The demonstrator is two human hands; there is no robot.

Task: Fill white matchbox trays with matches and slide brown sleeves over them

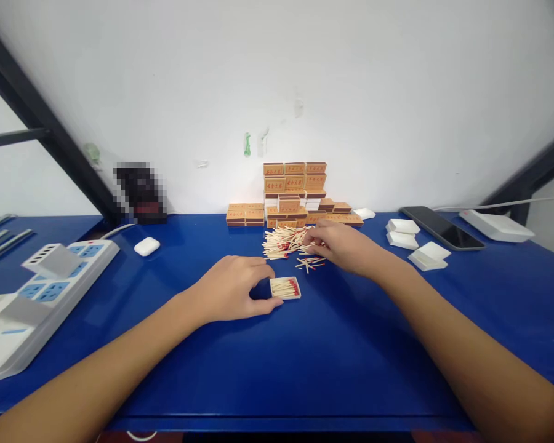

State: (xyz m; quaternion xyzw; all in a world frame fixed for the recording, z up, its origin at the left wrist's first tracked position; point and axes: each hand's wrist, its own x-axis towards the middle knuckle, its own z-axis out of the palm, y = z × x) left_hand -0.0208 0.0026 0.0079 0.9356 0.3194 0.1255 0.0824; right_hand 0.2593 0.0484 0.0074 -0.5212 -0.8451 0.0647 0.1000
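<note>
My left hand (233, 288) rests on the blue table (332, 344), thumb and fingers closed on the left end of a small white matchbox tray (285, 287) that holds red-tipped matches. My right hand (344, 245) reaches into a loose pile of matches (284, 241), its fingers pinched on a few of them. More matches (310, 263) lie scattered just in front of that hand. A stack of orange matchboxes (295, 194) stands against the wall behind the pile.
Empty white trays (418, 245) lie to the right, beside a black phone (441, 227) and a white device (496, 225). A large white power strip (32, 295) and a white earbud case (146, 246) sit on the left. A dark metal frame leans at both sides.
</note>
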